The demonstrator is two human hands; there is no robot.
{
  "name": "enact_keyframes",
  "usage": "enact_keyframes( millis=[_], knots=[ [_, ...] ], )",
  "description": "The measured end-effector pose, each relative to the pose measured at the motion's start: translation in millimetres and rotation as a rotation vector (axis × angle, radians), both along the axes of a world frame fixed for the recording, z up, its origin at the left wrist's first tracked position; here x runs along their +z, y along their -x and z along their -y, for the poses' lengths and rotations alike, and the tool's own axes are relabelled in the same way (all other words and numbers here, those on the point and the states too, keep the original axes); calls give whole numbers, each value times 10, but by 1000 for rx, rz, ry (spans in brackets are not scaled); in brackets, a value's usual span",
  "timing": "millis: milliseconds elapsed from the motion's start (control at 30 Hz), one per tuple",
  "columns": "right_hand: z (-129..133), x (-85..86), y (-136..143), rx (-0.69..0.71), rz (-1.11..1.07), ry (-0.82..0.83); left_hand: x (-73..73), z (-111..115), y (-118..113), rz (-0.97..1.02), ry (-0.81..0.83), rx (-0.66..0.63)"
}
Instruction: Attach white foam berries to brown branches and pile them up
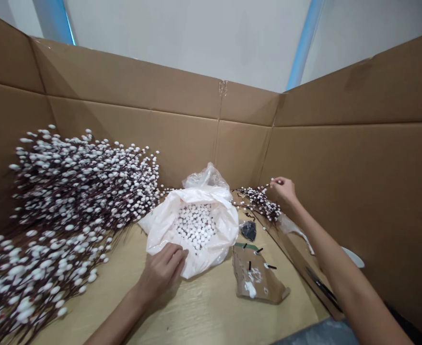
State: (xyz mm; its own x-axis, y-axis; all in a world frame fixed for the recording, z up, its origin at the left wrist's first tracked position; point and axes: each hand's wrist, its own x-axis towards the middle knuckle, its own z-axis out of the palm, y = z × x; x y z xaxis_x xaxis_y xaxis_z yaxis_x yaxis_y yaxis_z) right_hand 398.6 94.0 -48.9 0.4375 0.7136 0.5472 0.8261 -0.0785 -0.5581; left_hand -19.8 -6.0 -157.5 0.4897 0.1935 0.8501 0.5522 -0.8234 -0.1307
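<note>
My right hand (283,188) is reached out to the far right, thumb and finger pinched on a thin berry stem with a small white berry at its tip. Just below it lies a bunch of dark stems with small white berries (264,201). My left hand (166,268) is closed, knuckles up, at the front left edge of a white plastic bag (160,235). What its fingers hold, if anything, is hidden. Inside the open bag are many loose white berries (195,225).
Large bundles of white-berry stems (88,182) fill the left side. A cardboard piece (257,278) with white smears and short black sticks lies right of the bag, near a small black packet (248,230). Dark scissors-like tools (322,285) lie farther right. Cardboard walls (135,129) surround the table.
</note>
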Motion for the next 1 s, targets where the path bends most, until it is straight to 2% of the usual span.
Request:
enact_keyframes(
  millis=[133,233,300,400,467,533,667,833,1000],
  knots=[
    [152,481,133,97,-3,-215,3,5,3,62,89,-14],
    [308,774,325,237,-17,-260,20,31,-18,166,240,-41],
    [438,927,501,383,-29,-234,49,56,-36,256,442,-77],
    [665,1120,805,708,-35,-189,126,89,-46,343,877,-173],
    [815,1239,1008,786,-23,-180,189,100,-37,367,1115,-247],
    [947,1353,1191,816,8,-164,246,100,-17,409,1230,-306],
    [1143,1558,1459,861,115,-99,316,82,33,532,1243,-369],
    [1293,1776,1646,888,233,-86,366,74,87,604,1196,-390],
    [1328,1851,1833,1051,271,74,416,109,119,562,1203,-406]
  ],
)
